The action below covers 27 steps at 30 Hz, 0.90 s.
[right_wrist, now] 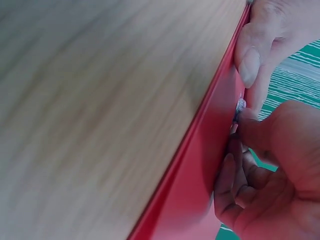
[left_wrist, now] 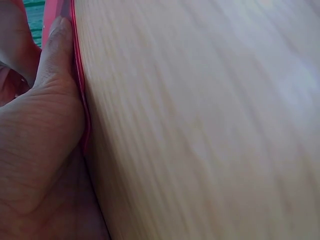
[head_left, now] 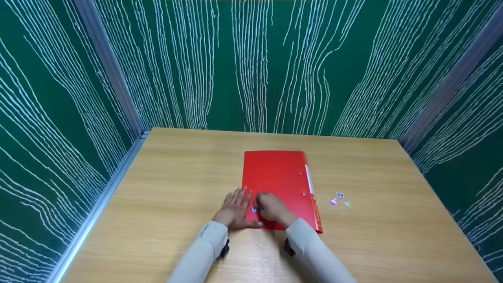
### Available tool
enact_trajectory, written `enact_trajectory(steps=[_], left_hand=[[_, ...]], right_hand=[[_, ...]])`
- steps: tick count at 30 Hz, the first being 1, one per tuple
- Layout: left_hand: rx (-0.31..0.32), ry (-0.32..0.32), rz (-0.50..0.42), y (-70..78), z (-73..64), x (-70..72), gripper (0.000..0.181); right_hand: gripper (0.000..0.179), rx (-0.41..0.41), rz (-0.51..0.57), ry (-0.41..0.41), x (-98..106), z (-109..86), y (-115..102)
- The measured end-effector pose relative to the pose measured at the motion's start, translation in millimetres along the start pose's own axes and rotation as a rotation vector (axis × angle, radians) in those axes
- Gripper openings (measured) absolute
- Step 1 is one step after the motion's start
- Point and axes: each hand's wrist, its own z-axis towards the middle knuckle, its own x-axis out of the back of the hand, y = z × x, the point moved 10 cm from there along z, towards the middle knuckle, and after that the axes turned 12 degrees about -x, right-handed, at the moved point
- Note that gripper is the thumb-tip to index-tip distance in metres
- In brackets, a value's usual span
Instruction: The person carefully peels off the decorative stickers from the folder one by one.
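A red folder (head_left: 273,169) lies on the wooden table, its spine with a white label toward the right. My left hand (head_left: 235,212) is spread flat over the folder's lower left corner, the thumb along its near edge. Close beside it, my right hand (head_left: 272,207) has its fingers curled and pinches a small shiny sticker (head_left: 254,209) against the cover. In the right wrist view the thumb tip is right at the sticker (right_wrist: 240,106), with the other fingers bent over the red surface. The left wrist view shows the left thumb (left_wrist: 59,45) along the folder's edge.
To the right of the folder, several small shiny stickers (head_left: 333,201) lie loose on the wooden table (head_left: 188,173). Green panels (head_left: 224,70) with white wavy lines stand along the back and both sides, with metal posts (head_left: 114,67) at the corners.
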Motion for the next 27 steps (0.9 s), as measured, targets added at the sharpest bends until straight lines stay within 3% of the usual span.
enact_trajectory(steps=[13, 17, 24, 27], left_hand=[[-0.010, -0.001, 0.011, 0.7, -2.1, -1.3, 0.118], [-0.011, -0.014, 0.025, 5.5, -6.1, 3.5, 0.117], [-0.002, 0.002, 0.011, 20.7, -19.1, 21.6, 0.112], [0.001, -0.002, 0.022, 20.8, -19.4, 21.7, 0.111]], right_hand=[[0.012, 0.015, 0.022, -0.026, -3, -0.1, 1], [0.013, 0.003, 0.022, -0.039, -4, 0.4, 2], [0.013, 0.065, 0.064, -0.008, 2, -0.4, -3], [0.014, 0.056, 0.067, -0.009, 2, 0.1, -1]])
